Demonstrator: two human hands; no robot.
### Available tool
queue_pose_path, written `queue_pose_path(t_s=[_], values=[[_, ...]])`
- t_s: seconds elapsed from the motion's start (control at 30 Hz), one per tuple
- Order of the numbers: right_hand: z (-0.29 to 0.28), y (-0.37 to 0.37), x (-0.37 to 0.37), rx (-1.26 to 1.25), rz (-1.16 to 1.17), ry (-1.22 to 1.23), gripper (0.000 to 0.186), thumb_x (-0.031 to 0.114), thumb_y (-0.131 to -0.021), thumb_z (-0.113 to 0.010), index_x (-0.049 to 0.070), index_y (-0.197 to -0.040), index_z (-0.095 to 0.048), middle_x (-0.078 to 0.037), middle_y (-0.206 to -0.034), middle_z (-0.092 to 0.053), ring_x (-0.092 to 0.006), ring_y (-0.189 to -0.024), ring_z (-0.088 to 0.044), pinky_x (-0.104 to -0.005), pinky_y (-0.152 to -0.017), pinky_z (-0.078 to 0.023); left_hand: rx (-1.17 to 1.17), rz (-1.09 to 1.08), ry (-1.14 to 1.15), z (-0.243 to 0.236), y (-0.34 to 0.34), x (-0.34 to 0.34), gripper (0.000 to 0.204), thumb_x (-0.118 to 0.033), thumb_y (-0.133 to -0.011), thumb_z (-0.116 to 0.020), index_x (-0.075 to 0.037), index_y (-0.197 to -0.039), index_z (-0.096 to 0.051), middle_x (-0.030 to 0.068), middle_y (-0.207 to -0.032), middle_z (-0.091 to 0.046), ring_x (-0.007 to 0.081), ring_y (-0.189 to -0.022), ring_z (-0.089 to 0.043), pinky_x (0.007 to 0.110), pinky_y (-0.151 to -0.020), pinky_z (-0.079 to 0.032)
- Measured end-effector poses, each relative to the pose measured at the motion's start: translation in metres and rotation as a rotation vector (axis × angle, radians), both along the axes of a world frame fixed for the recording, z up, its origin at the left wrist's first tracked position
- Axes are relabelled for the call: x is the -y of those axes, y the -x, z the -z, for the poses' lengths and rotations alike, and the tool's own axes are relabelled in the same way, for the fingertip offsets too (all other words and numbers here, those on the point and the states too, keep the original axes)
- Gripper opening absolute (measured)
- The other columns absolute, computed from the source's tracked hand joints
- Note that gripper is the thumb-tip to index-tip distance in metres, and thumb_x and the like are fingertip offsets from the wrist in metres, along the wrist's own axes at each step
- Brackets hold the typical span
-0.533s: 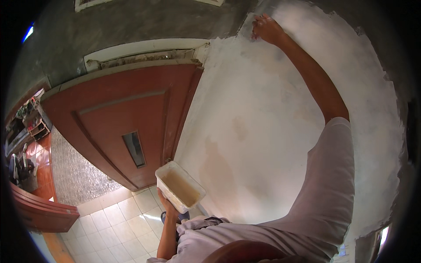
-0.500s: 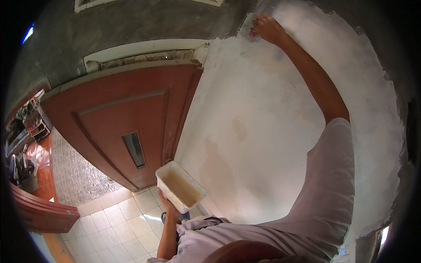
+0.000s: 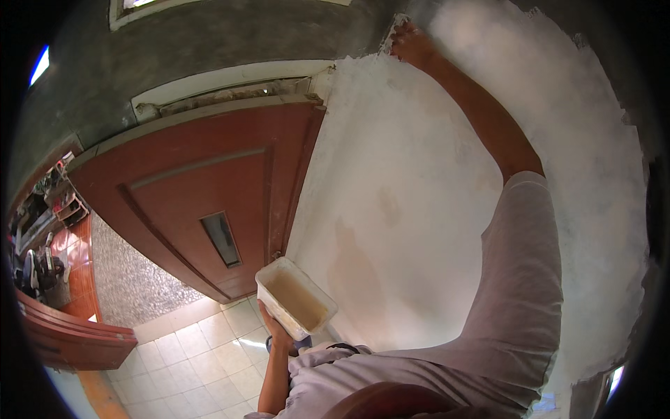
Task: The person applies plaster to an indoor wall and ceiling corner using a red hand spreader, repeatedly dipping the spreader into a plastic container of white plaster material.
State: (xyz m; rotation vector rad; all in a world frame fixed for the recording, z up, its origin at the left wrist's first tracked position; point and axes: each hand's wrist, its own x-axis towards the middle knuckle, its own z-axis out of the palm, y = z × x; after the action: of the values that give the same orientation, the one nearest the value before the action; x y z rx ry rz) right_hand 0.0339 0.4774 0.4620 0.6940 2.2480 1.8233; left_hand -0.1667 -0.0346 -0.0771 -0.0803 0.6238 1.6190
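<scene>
My left hand [image 3: 273, 324] grips the side of a white rectangular plastic tub [image 3: 322, 327], low in front of my body. The tub is tilted, and a beige smear coats its inside. High up, my right hand [image 3: 413, 46] is closed against the wall, where the white coating [image 3: 419, 160] meets dark grey plaster at the corner. Its fingers are bent round something small and flat-looking that I cannot make out. Damp-looking tan patches show lower on the white wall.
A reddish-brown panelled door [image 3: 188, 188] stands to the left, under a pale frame piece [image 3: 230, 77]. Bare grey plaster [image 3: 230, 38] runs above it. Pale floor tiles [image 3: 202, 356] lie below, and a second door edge [image 3: 77, 335] is at lower left.
My right hand has shifted slightly left and closer into the wall corner. The tub stays in my left hand, and the whole view has moved a little.
</scene>
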Motion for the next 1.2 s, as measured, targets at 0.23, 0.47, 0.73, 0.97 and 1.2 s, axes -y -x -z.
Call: queue_pose_path(t_s=[0.23, 0.47, 0.73, 0.97, 1.2], values=[[-0.026, 0.016, 0.063, -0.013, 0.185, 0.081, 0.011, 0.031, -0.08, -0.072, 0.022, -0.085, -0.078, 0.002, -0.096, -0.073, -0.0183, -0.116, -0.06, -0.0373, -0.102, -0.043, 0.04, -0.003, -0.038, 0.009, 0.0, -0.006, 0.079, -0.07, -0.099, -0.039, -0.011, -0.151, -0.04, 0.0101, -0.139, -0.057, 0.0272, -0.123, -0.059, 0.041, -0.103, -0.051], [-0.046, 0.015, 0.038, -0.034, -0.163, -0.077, 0.01, 0.027, -0.083, -0.069, 0.027, -0.077, -0.077, 0.004, -0.097, -0.073, -0.0179, -0.114, -0.058, -0.038, -0.097, -0.044, 0.024, -0.001, -0.071, 0.001, -0.002, -0.013, 0.076, -0.067, -0.1, -0.039, -0.011, -0.151, -0.039, 0.0103, -0.139, -0.057, 0.0264, -0.122, -0.06, 0.04, -0.103, -0.052], [0.015, -0.012, 0.048, 0.008, -0.019, 0.041, 0.008, 0.022, -0.082, -0.069, 0.02, -0.084, -0.077, -0.003, -0.105, -0.074, -0.0231, -0.13, -0.054, -0.0462, -0.103, -0.04, 0.0, 0.012, -0.081, 0.011, -0.003, -0.013, 0.076, -0.068, -0.1, -0.039, -0.012, -0.151, -0.04, 0.0096, -0.138, -0.057, 0.0262, -0.122, -0.06, 0.04, -0.103, -0.051], [0.003, -0.023, 0.103, 0.05, -0.22, 0.158, 0.009, 0.026, -0.083, -0.068, 0.026, -0.089, -0.075, 0.007, -0.102, -0.067, -0.0194, -0.12, -0.055, -0.0425, -0.104, -0.042, 0.051, 0.08, -0.078, -0.003, -0.007, -0.03, 0.078, -0.07, -0.099, -0.039, -0.012, -0.151, -0.04, 0.0101, -0.138, -0.057, 0.0279, -0.123, -0.059, 0.042, -0.104, -0.05], [-0.103, -0.013, 0.021, -0.182, -0.276, 0.036, 0.008, 0.014, -0.081, -0.068, 0.018, -0.081, -0.075, 0.005, -0.111, -0.065, -0.0192, -0.121, -0.055, -0.0411, -0.105, -0.045, 0.064, 0.022, -0.105, 0.01, -0.006, -0.024, 0.08, -0.071, -0.098, -0.038, -0.011, -0.151, -0.04, 0.0107, -0.14, -0.056, 0.0281, -0.123, -0.059, 0.042, -0.104, -0.051]])
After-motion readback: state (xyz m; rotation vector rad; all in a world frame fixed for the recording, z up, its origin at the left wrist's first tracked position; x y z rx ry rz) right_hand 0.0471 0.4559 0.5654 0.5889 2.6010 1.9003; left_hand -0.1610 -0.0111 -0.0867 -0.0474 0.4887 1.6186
